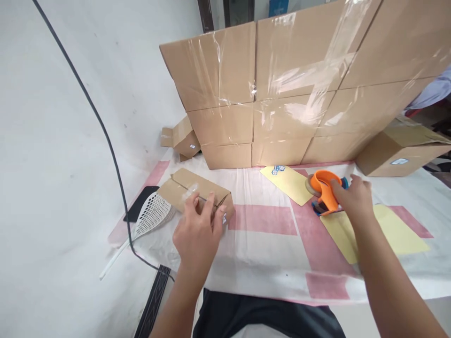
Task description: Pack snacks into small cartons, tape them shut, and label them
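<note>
A small closed cardboard box (183, 180) lies on the left part of the cloth-covered table, with a strip of clear tape on its top seam. My left hand (200, 225) rests on the box's near right end, fingers spread over the top flaps. Farther right, my right hand (354, 197) has its fingers wrapped round the side of an orange tape dispenser (328, 190). A brown tape roll sits at the dispenser's left. Beneath and beside that hand lies a yellow sheet (394, 230); another yellow sheet (287, 183) with blue-edged stickers is behind the dispenser.
A tall taped cardboard panel (292, 89) stands along the table's back. An open box (398, 150) is at the right, a smaller one (185, 136) at the back left. A white fly swatter (153, 213), a black flat object (141, 204) and a hanging cable (105, 131) are left.
</note>
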`<act>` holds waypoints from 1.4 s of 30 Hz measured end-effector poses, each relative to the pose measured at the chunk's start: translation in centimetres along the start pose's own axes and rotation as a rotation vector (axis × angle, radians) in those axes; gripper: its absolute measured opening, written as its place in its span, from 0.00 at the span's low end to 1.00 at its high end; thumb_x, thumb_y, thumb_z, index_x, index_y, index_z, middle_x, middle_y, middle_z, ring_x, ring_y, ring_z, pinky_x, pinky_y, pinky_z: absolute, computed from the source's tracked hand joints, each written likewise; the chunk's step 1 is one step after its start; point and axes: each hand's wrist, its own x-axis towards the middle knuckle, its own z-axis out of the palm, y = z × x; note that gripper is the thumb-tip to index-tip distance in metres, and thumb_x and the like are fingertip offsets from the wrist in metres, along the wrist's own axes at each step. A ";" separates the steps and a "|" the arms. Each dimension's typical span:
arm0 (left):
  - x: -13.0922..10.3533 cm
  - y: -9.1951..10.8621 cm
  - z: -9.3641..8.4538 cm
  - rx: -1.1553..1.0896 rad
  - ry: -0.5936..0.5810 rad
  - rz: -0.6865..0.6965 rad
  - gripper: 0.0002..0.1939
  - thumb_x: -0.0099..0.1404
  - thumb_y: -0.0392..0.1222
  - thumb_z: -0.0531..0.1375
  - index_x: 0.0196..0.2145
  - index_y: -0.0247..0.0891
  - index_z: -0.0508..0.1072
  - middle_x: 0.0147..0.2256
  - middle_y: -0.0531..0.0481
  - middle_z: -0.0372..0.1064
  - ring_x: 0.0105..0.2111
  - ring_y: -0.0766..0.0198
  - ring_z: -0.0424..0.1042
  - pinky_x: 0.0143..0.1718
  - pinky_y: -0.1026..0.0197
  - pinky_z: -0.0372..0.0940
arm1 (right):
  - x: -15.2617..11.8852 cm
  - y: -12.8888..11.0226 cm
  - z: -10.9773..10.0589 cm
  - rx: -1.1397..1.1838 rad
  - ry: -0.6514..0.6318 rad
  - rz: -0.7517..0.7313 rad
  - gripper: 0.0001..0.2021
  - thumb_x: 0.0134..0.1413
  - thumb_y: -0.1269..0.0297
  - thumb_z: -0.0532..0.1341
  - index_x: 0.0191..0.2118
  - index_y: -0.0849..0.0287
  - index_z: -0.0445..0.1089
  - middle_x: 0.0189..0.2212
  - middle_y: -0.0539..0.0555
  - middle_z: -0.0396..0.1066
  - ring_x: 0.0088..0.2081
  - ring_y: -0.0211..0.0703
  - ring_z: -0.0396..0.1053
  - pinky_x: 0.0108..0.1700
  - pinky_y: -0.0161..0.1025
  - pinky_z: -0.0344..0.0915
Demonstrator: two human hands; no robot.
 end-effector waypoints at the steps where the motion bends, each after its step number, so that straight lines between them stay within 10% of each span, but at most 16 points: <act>1: 0.1 -0.4 -0.6 -0.043 -0.044 0.034 0.21 0.72 0.53 0.59 0.59 0.46 0.72 0.57 0.40 0.73 0.44 0.49 0.79 0.35 0.53 0.71 | -0.9 -2.0 -0.1 -0.047 0.073 0.004 0.20 0.57 0.47 0.61 0.47 0.57 0.72 0.40 0.70 0.73 0.49 0.75 0.74 0.51 0.75 0.68; 3: 0.5 -2.1 -1.3 -0.179 -0.165 0.196 0.27 0.70 0.54 0.61 0.63 0.44 0.66 0.56 0.42 0.75 0.47 0.50 0.79 0.42 0.52 0.73 | -3.1 -6.7 -0.3 -0.012 0.070 -0.142 0.23 0.60 0.49 0.61 0.54 0.60 0.71 0.49 0.71 0.73 0.56 0.74 0.70 0.60 0.74 0.63; 7: 1.0 -5.5 -0.6 -0.355 -0.265 0.480 0.25 0.70 0.43 0.63 0.63 0.43 0.65 0.60 0.44 0.73 0.61 0.52 0.72 0.67 0.46 0.61 | -8.4 -16.4 2.0 0.366 -0.565 -0.502 0.50 0.55 0.46 0.70 0.76 0.51 0.46 0.69 0.67 0.56 0.71 0.69 0.55 0.68 0.66 0.59; 9: 0.9 -5.6 0.3 -0.382 -0.206 0.503 0.23 0.71 0.37 0.63 0.62 0.42 0.67 0.59 0.44 0.74 0.61 0.55 0.72 0.67 0.48 0.62 | -10.5 -19.9 4.5 0.493 -0.788 -0.569 0.71 0.42 0.42 0.77 0.78 0.50 0.26 0.74 0.69 0.40 0.75 0.73 0.42 0.70 0.69 0.54; 12: 0.7 -4.1 0.9 -0.429 -0.105 0.524 0.20 0.70 0.33 0.63 0.58 0.41 0.70 0.54 0.43 0.77 0.59 0.55 0.74 0.61 0.51 0.68 | -11.5 -22.1 7.3 0.706 -0.818 -0.507 0.76 0.41 0.49 0.79 0.76 0.49 0.15 0.73 0.71 0.36 0.75 0.69 0.44 0.70 0.65 0.57; 20: 1.7 2.3 1.4 -0.249 0.013 0.642 0.17 0.67 0.45 0.68 0.54 0.47 0.78 0.68 0.38 0.63 0.71 0.28 0.52 0.59 0.36 0.64 | -8.2 -15.9 0.5 0.628 -0.818 -0.515 0.66 0.48 0.69 0.72 0.77 0.45 0.21 0.78 0.57 0.32 0.77 0.61 0.40 0.73 0.55 0.54; 23: 2.4 3.8 2.6 -0.265 0.000 0.645 0.16 0.70 0.46 0.65 0.54 0.46 0.78 0.66 0.38 0.66 0.66 0.33 0.65 0.62 0.35 0.60 | -7.6 -13.1 -3.1 0.569 -0.788 -0.451 0.57 0.55 0.68 0.68 0.78 0.43 0.30 0.77 0.55 0.42 0.75 0.58 0.50 0.72 0.55 0.57; 30: 2.5 3.6 3.7 -0.302 -0.118 0.670 0.26 0.74 0.49 0.60 0.65 0.38 0.68 0.60 0.45 0.74 0.62 0.46 0.72 0.63 0.46 0.65 | -3.3 -2.6 -5.8 0.110 -0.001 0.129 0.22 0.58 0.56 0.63 0.56 0.57 0.75 0.54 0.63 0.76 0.48 0.60 0.75 0.52 0.60 0.72; 42: 3.5 3.9 5.1 -0.363 -0.156 0.683 0.24 0.74 0.48 0.59 0.65 0.42 0.68 0.62 0.48 0.72 0.64 0.46 0.69 0.64 0.41 0.67 | 4.5 0.7 -1.9 -0.088 -0.520 0.197 0.24 0.48 0.66 0.68 0.54 0.55 0.77 0.52 0.58 0.78 0.53 0.56 0.74 0.56 0.46 0.68</act>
